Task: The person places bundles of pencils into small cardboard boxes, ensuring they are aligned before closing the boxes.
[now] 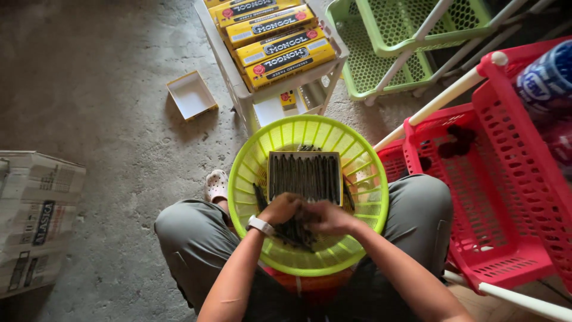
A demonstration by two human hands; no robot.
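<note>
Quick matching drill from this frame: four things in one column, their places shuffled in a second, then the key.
Things:
1. round lime-green plastic basket
2. small open white cardboard tray with yellow edge
3. stacked yellow rectangular boxes
4. red plastic lattice rack

Places:
A. on the white plastic shelf rack
B. on the person's lap, under both hands
C. alone on the concrete floor
D. beside the person's right knee

Pairs: 1-B, 2-C, 3-A, 4-D. The left hand and right hand grip dark pencils in the basket.
</note>
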